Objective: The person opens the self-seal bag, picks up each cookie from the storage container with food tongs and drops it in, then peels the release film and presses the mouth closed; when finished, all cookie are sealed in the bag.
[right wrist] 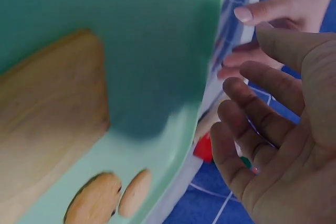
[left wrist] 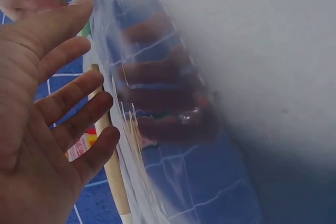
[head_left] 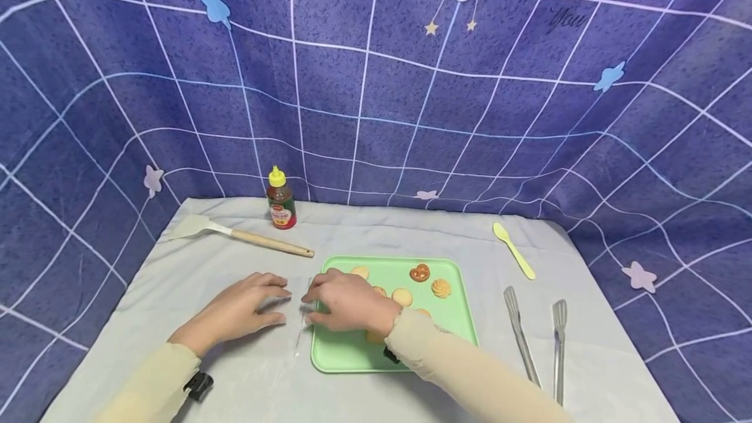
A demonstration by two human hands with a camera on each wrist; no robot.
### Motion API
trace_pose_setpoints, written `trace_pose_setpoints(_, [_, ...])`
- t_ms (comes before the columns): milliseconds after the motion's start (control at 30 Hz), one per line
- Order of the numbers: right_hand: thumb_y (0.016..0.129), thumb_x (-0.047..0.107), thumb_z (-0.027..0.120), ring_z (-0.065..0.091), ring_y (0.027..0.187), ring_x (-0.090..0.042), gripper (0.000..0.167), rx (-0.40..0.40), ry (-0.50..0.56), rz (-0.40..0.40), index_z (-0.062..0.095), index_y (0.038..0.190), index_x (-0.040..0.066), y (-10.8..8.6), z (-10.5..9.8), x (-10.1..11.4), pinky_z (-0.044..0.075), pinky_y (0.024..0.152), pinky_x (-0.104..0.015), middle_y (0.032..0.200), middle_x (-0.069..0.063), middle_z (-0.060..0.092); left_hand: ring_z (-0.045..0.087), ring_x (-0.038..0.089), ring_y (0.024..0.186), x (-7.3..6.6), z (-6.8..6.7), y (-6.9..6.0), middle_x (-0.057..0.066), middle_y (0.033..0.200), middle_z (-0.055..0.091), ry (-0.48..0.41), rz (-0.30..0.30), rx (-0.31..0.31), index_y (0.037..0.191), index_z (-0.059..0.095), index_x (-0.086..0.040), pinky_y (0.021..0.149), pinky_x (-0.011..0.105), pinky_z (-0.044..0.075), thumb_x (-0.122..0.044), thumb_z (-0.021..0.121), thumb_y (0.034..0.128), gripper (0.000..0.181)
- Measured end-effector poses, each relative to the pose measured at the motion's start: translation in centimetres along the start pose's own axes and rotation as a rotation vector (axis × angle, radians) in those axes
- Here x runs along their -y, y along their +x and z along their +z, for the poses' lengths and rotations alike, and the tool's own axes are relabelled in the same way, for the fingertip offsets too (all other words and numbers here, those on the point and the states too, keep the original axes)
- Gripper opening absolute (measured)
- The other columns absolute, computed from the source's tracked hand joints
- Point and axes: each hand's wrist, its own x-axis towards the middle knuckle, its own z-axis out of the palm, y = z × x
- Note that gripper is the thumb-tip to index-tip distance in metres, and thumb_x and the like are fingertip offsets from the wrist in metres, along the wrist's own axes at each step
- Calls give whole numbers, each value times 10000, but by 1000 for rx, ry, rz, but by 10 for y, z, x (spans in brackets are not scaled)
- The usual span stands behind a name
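A clear plastic sheet or bag (head_left: 301, 335) lies on the cloth beside the green tray (head_left: 346, 354). My left hand (head_left: 247, 309) hovers over or lightly touches it with spread, slightly bent fingers; in the left wrist view the shiny plastic (left wrist: 178, 177) shows close to my left hand (left wrist: 58, 108). My right hand (head_left: 346, 302) reaches across the tray's left rim to the plastic's edge, fingers loosely bent; contact is unclear. Below it, in the right wrist view, are the tray (right wrist: 152, 72) and a bread-like piece (right wrist: 52, 108). Nothing is visibly gripped by either hand.
Cookies (head_left: 402, 297) and a pretzel (head_left: 420, 272) lie on the tray. Behind are a spatula (head_left: 270, 242) and a yellow-capped bottle (head_left: 281, 204). To the right lie a yellow spoon (head_left: 514, 252) and metal tongs-like utensils (head_left: 519, 335).
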Motion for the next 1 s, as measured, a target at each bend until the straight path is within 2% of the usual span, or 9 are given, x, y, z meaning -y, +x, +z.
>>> trace_pose_setpoints(200, [931,392,742,596,996,-123,274,-16,10,64,788,1161,251,16,3,5,525,624,-257,1108,95,670,561,308,1201,0,-2,2,78,1306,614,10,9,-31,1209,749,-132,995,552,462,-348,831,863,416])
trace_pose_setpoints(333, [918,384,759,589,909,-109,226,-8,1,103,806,1100,259,24,7,5,489,570,-240,1009,108,655,553,300,1214,1,0,2,67,1315,609,9,-2,-17,1209,748,-150,1004,549,456,-356,820,873,401])
trace_pose_setpoints(467, [898,441,772,540,807,-97,188,2,-44,133,816,986,281,30,14,7,437,541,-237,915,117,612,556,297,1205,2,2,3,69,1310,610,20,6,-4,1200,752,-151,995,542,462,-362,824,868,400])
trace_pose_setpoints(633, [862,510,789,505,766,-102,183,11,-116,171,802,873,328,36,21,10,442,601,-276,900,128,607,559,306,1186,2,4,4,90,1303,607,38,28,16,1196,757,-142,973,535,476,-397,836,843,442])
trace_pose_setpoints(800, [820,529,823,511,811,-102,185,19,-148,206,816,912,368,39,23,12,448,733,-326,938,144,621,565,295,1139,0,4,6,87,1278,604,76,37,14,1182,772,-151,919,511,501,-414,857,810,463])
trace_pose_setpoints(1000, [793,554,835,505,819,-91,231,38,-131,244,817,952,387,41,24,12,426,733,-313,938,174,617,576,275,1087,3,6,6,71,1241,617,105,66,-21,1155,795,-195,854,494,518,-422,852,805,421])
